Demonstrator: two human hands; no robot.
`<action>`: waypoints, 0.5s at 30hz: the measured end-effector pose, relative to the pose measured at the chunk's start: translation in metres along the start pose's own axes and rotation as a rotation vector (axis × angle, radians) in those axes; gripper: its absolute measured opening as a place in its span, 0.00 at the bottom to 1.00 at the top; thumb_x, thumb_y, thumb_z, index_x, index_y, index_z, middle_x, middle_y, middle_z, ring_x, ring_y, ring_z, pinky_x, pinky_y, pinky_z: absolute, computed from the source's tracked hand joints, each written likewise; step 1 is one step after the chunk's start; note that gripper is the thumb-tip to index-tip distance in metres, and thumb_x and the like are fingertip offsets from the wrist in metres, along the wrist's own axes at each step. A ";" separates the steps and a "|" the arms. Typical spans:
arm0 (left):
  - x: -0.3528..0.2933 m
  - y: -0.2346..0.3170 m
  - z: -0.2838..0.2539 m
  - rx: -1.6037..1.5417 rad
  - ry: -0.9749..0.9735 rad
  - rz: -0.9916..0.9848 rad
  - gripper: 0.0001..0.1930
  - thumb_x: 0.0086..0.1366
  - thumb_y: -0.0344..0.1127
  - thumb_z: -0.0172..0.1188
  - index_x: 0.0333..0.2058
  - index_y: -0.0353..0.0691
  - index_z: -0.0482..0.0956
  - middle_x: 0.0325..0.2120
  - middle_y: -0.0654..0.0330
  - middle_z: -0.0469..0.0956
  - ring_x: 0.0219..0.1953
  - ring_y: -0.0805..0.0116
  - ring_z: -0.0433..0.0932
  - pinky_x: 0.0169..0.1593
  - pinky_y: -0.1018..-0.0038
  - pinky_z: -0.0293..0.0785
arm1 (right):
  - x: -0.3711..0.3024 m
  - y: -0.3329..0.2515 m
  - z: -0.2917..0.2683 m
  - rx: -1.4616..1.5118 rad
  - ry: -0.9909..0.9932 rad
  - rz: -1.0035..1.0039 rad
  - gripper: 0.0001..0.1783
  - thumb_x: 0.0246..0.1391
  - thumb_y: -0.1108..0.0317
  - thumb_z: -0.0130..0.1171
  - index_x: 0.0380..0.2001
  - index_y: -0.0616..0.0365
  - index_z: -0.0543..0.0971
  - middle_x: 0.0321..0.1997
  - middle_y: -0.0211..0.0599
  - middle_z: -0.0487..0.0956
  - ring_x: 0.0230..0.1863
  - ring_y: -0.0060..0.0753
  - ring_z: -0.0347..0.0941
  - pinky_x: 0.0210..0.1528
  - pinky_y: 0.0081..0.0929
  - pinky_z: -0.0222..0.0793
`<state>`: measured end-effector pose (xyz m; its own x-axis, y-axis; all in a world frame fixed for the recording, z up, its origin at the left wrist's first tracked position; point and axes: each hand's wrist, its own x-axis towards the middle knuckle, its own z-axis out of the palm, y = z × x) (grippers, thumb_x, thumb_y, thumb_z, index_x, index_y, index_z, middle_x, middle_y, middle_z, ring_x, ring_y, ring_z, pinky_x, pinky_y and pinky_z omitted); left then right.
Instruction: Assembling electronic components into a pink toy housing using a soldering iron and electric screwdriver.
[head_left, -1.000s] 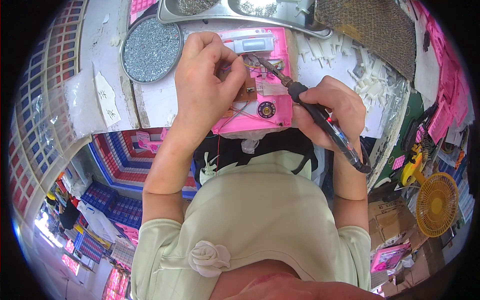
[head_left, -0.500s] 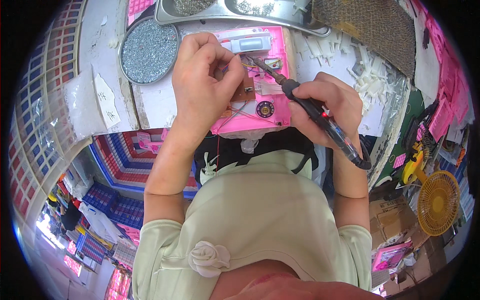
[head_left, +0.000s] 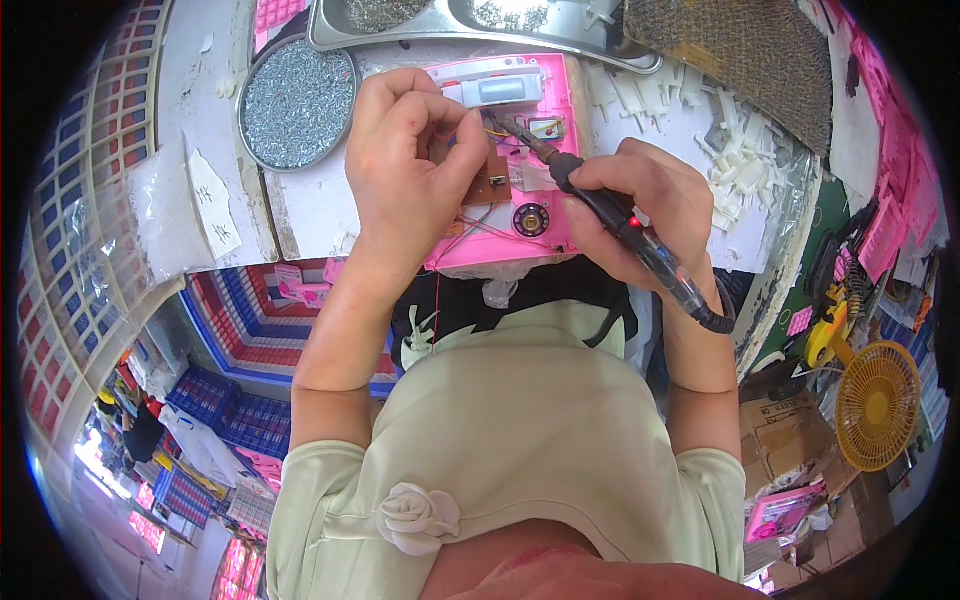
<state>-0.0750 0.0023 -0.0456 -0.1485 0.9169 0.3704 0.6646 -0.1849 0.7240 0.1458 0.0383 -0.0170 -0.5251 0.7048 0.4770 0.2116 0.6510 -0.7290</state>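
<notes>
A pink plastic casing lies in front of me, with a brown circuit board, a small round black speaker and thin coloured wires on it. My left hand is pinched over the board's upper left; its fingertips hide whatever they hold. Between the fingers and thumb of my right hand is a black soldering iron with a red light. The iron slants up and left, its tip close to the left fingertips near the wires. Whether the tip touches anything is hard to tell.
A round tin of small screws stands at the left. Along the back sits a metal tray with small parts. White plastic pieces are piled at the right, below a brown woven mat. A yellow fan is at far right.
My right hand and the soldering iron have shifted slightly left, bringing the tip nearer the left fingertips. The left hand keeps its pinch almost in place.
</notes>
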 end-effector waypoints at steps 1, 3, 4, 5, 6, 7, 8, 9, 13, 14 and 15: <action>0.000 0.001 0.000 0.020 0.002 0.013 0.05 0.55 0.22 0.69 0.30 0.33 0.81 0.38 0.59 0.75 0.27 0.81 0.71 0.26 0.84 0.68 | 0.000 0.002 0.001 -0.005 0.004 -0.013 0.15 0.43 0.76 0.70 0.37 0.59 0.79 0.22 0.33 0.77 0.18 0.31 0.71 0.21 0.25 0.65; 0.001 0.001 0.000 0.049 0.009 0.036 0.06 0.55 0.22 0.70 0.29 0.34 0.81 0.38 0.59 0.75 0.26 0.80 0.71 0.26 0.83 0.67 | 0.000 0.003 0.001 -0.013 0.008 -0.027 0.14 0.45 0.74 0.70 0.37 0.60 0.78 0.20 0.33 0.76 0.17 0.28 0.70 0.20 0.23 0.63; 0.000 -0.001 0.001 0.059 0.013 0.045 0.06 0.54 0.22 0.70 0.29 0.34 0.81 0.38 0.59 0.75 0.26 0.80 0.70 0.25 0.83 0.67 | 0.000 0.002 0.001 -0.015 0.007 -0.027 0.14 0.45 0.74 0.70 0.37 0.60 0.78 0.20 0.34 0.76 0.17 0.28 0.70 0.20 0.23 0.63; 0.000 -0.001 0.001 0.069 0.017 0.053 0.06 0.54 0.22 0.70 0.29 0.35 0.81 0.38 0.58 0.75 0.25 0.80 0.70 0.25 0.83 0.67 | 0.000 0.002 0.001 -0.017 0.007 -0.027 0.14 0.45 0.75 0.70 0.37 0.60 0.78 0.20 0.34 0.76 0.17 0.28 0.70 0.20 0.24 0.63; 0.000 -0.001 0.001 0.072 0.022 0.057 0.06 0.54 0.22 0.70 0.29 0.35 0.80 0.38 0.58 0.75 0.25 0.79 0.70 0.25 0.82 0.67 | 0.001 0.001 0.000 -0.016 0.008 -0.014 0.15 0.42 0.76 0.70 0.37 0.59 0.79 0.21 0.33 0.77 0.18 0.30 0.70 0.20 0.25 0.65; 0.000 -0.001 0.002 0.075 0.026 0.060 0.06 0.54 0.22 0.70 0.29 0.35 0.80 0.38 0.58 0.75 0.25 0.79 0.70 0.25 0.82 0.67 | 0.001 -0.001 0.000 -0.015 0.009 -0.001 0.17 0.39 0.78 0.70 0.36 0.58 0.79 0.22 0.33 0.77 0.18 0.33 0.71 0.21 0.26 0.67; 0.000 0.000 0.002 0.078 0.030 0.063 0.06 0.54 0.22 0.70 0.29 0.35 0.80 0.38 0.58 0.76 0.25 0.79 0.71 0.25 0.82 0.68 | 0.001 -0.001 0.000 -0.014 0.011 0.012 0.19 0.36 0.80 0.70 0.36 0.57 0.80 0.23 0.33 0.78 0.19 0.35 0.72 0.22 0.27 0.68; 0.000 0.001 0.002 0.083 0.030 0.063 0.06 0.54 0.22 0.70 0.29 0.35 0.80 0.38 0.58 0.75 0.26 0.78 0.71 0.25 0.82 0.68 | 0.001 -0.001 0.000 -0.014 0.019 0.010 0.19 0.36 0.80 0.70 0.36 0.57 0.80 0.23 0.33 0.78 0.19 0.35 0.72 0.22 0.27 0.68; 0.001 0.002 0.004 0.087 0.041 0.091 0.07 0.54 0.22 0.70 0.29 0.35 0.79 0.38 0.57 0.75 0.27 0.76 0.72 0.25 0.81 0.68 | 0.002 -0.001 0.000 -0.015 0.033 0.008 0.20 0.36 0.81 0.70 0.36 0.57 0.80 0.22 0.32 0.77 0.18 0.34 0.71 0.21 0.27 0.68; 0.002 0.002 0.004 0.083 0.047 0.105 0.07 0.54 0.22 0.70 0.29 0.35 0.79 0.38 0.56 0.75 0.27 0.76 0.72 0.25 0.80 0.68 | 0.002 -0.001 0.000 -0.016 0.031 0.009 0.20 0.36 0.81 0.70 0.36 0.57 0.79 0.22 0.32 0.77 0.18 0.34 0.71 0.21 0.27 0.68; 0.002 0.002 0.004 0.093 0.044 0.104 0.07 0.54 0.22 0.69 0.29 0.35 0.79 0.38 0.56 0.75 0.28 0.75 0.72 0.25 0.80 0.69 | 0.002 0.000 0.000 -0.014 0.035 0.008 0.20 0.36 0.81 0.70 0.36 0.57 0.79 0.22 0.32 0.77 0.18 0.34 0.71 0.21 0.27 0.67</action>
<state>-0.0708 0.0050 -0.0457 -0.1061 0.8776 0.4675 0.7427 -0.2427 0.6241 0.1446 0.0393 -0.0158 -0.4946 0.7193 0.4879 0.2271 0.6488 -0.7263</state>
